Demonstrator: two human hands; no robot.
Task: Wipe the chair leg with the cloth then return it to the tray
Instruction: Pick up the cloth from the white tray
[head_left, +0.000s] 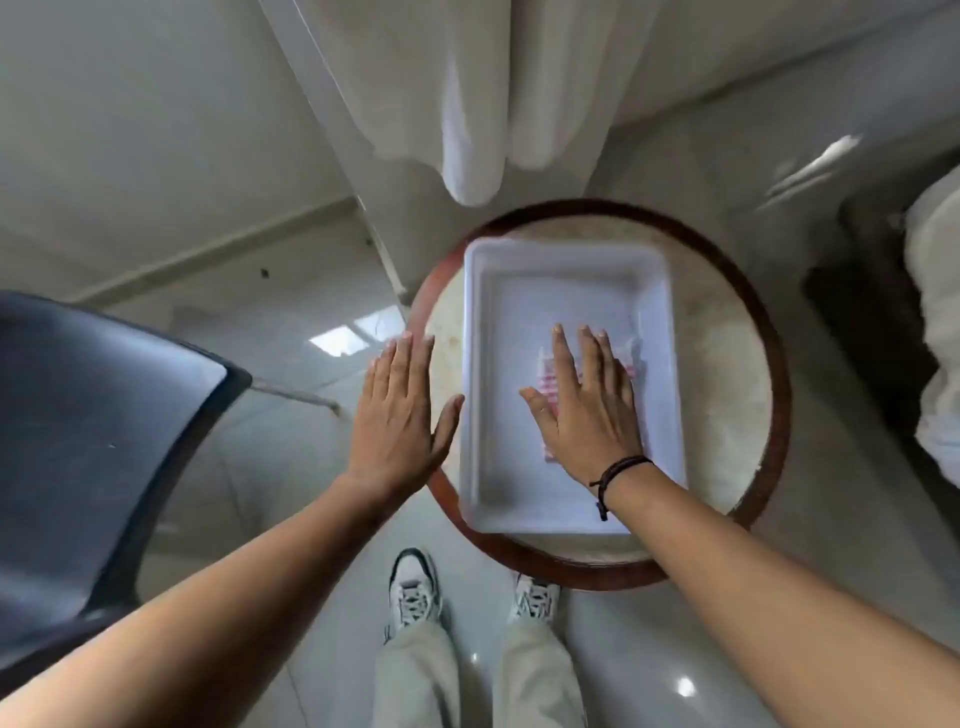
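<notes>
Two bare hands hover palm-down above a small round table (727, 374), seen from the head of a person standing over it. Both hands are flat with fingers spread, gripping nothing. The right hand (587, 410) lies over a red-and-white patterned cloth (631, 364) in a white plastic tray (488, 467); whether the palm presses on the cloth or floats just above it cannot be told. The left hand (397, 415) hangs just outside the tray's left wall, over the table's dark wooden rim.

The cloth lies toward the tray's right side, mostly hidden under the right hand, only its edges peeking out. A dark chair (93, 447) stands to the left on the glossy floor, with what looks like part of its frame showing beside the seat; the leg itself is largely out of sight.

Judging by the scene, the cloth is either about to be taken up or has just been laid down; the frame does not settle which. If the pick-up is the step in hand, it would go best with the right fingers gathering the cloth into a firm bunch, while the left hand steadies the light tray so it does not slide on the smooth tabletop.
</notes>
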